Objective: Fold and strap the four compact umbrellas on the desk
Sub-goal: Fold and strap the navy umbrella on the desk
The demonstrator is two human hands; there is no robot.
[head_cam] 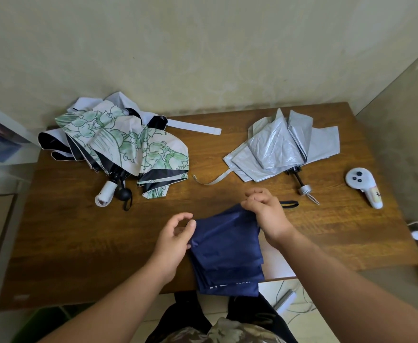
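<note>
Step in hand: pleating the navy umbrella [225, 248] canopy, judged from how the hands sit on it.
Right hand [264, 214]: fingers curled, pinching the far end of the navy cloth near the handle end.
Left hand [175, 233]: thumb and forefinger loosely curved at the cloth's left edge, touching it; whether it pinches a fold I cannot tell.
Doing it well: likely best to keep the far end held firm, smooth each panel flat one way round, then roll tight before closing the strap.
Navy umbrella: dark blue, panels lying in flat overlapping folds, near end hanging over the counter [79, 231] edge, with white lettering there; a dark loop [289, 204] shows beyond the right hand.
Other umbrellas: a floral one [126, 144] lies loose at far left, over a white one [126, 101]; a silver one [282, 147] lies loose at far right, strap undone.
Also there: a white controller [362, 185] at the right edge.
</note>
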